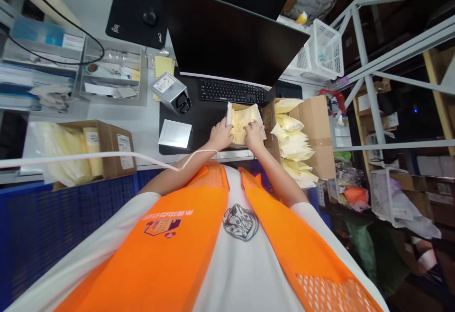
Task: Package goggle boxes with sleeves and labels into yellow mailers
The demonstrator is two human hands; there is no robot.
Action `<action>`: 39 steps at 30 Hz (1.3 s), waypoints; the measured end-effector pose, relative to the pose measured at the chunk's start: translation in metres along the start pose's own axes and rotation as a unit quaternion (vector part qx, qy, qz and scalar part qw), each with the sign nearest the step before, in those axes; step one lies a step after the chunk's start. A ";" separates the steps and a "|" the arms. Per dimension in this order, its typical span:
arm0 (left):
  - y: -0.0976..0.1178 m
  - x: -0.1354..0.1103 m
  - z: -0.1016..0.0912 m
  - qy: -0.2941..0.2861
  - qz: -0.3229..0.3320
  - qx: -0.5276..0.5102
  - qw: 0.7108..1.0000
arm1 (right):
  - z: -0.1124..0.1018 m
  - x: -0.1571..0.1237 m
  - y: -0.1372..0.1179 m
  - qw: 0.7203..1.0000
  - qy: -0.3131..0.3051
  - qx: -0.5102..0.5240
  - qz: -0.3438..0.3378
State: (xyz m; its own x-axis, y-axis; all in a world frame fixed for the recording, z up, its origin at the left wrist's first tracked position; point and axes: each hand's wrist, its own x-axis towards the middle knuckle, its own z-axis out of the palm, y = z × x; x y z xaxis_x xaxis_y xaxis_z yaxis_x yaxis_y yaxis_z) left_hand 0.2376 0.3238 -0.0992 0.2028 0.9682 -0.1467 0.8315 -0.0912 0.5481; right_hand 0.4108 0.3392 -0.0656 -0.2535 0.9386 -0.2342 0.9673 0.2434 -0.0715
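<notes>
In front of my body, over the desk edge, a pale yellow padded mailer with whitish edges and small dark print lies between my hands. My left hand grips its left side, fingers curled over the edge. On the opposite side, my right hand presses its bent fingers onto the mailer; the thumbs are partly hidden. Just right of that hand, an open cardboard box holds several similar yellow mailers in a row. What lies under the mailer I cannot make out.
Behind the hands are a black keyboard and a large monitor. Left of them stand a silver box-shaped device and a silver block. Another carton sits farther left, with a white cable crossing in front. Metal shelving rises at right.
</notes>
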 end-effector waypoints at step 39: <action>-0.029 -0.005 0.005 -0.031 -0.006 -0.183 0.983 | 0.020 0.042 -0.029 0.978 -0.168 -0.119 0.019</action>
State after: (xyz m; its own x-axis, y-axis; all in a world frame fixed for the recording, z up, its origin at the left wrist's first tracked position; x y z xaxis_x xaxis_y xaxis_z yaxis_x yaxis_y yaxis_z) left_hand 0.2153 0.3203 -0.1187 0.2346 0.9516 -0.1985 0.5953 0.0208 0.8032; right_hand 0.3724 0.3663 -0.0931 -0.1682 0.8241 -0.5409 0.9407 0.2982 0.1618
